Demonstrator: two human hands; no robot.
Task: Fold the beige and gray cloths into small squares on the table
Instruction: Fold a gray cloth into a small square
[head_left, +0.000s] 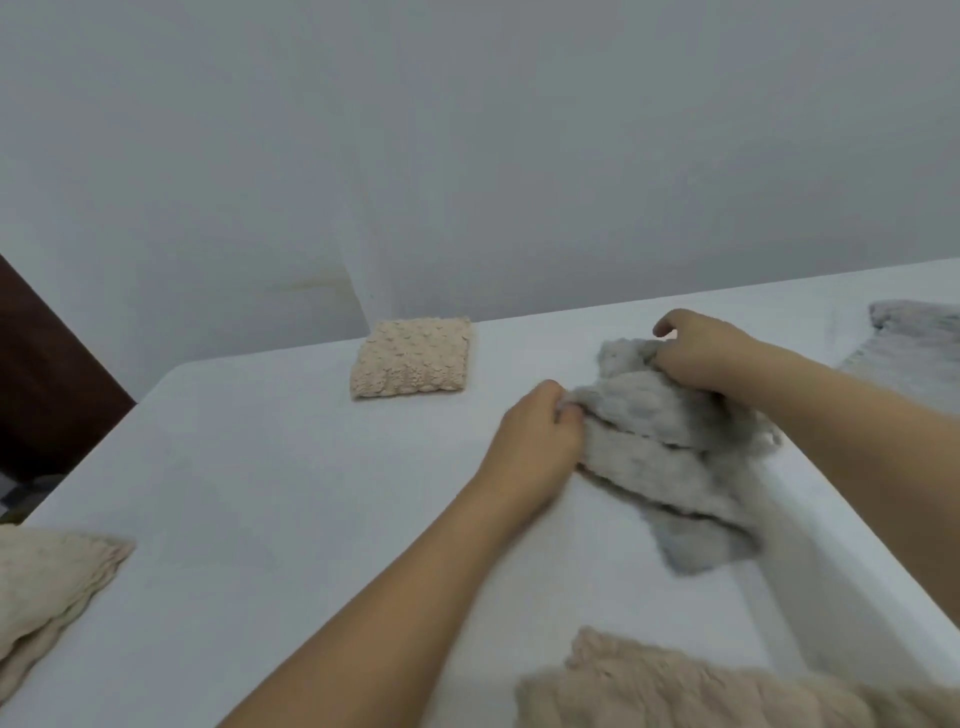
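Left hand (540, 431) fingers (569, 413) and right hand (696, 353) fingers both clamped on rumpled gray knit cloth (670, 467); folded beige textured square cloth (413, 358) left of them on white table (260, 467).

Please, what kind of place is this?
Probably a plain room indoors, maybe at home. A white table stands against a bare pale wall, a dark wooden panel shows at the left, and a folded beige cloth lies on the table.
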